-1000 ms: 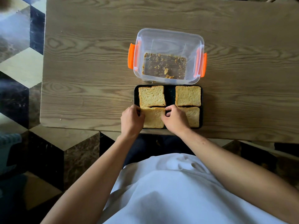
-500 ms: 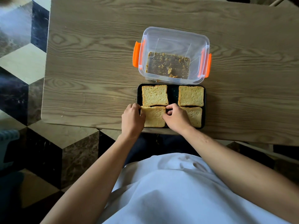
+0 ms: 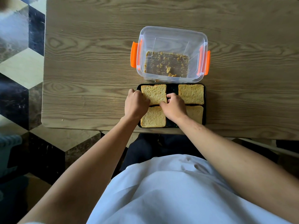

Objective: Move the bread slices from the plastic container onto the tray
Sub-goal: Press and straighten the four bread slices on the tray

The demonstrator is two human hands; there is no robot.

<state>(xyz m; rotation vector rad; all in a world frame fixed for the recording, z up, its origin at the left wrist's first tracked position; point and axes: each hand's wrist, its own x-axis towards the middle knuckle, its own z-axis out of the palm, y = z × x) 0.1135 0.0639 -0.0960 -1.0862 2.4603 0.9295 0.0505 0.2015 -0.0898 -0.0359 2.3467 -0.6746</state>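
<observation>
Now | my left hand (image 3: pixel 136 105) and right hand (image 3: pixel 174 107) pinch the far-left bread slice (image 3: pixel 154 94) by its side edges | four slices lie on the tray (image 3: pixel 204 97) | plastic container (image 3: pixel 172 36) at its 12 o'clock holds only crumbs

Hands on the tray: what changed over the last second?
Both hands moved from the near-left bread slice up to the far-left bread slice: left hand now at its left edge, right hand at its near-right corner. All four slices remain on the black rectangular tray; the clear plastic container with orange latches still holds only crumbs.
</observation>
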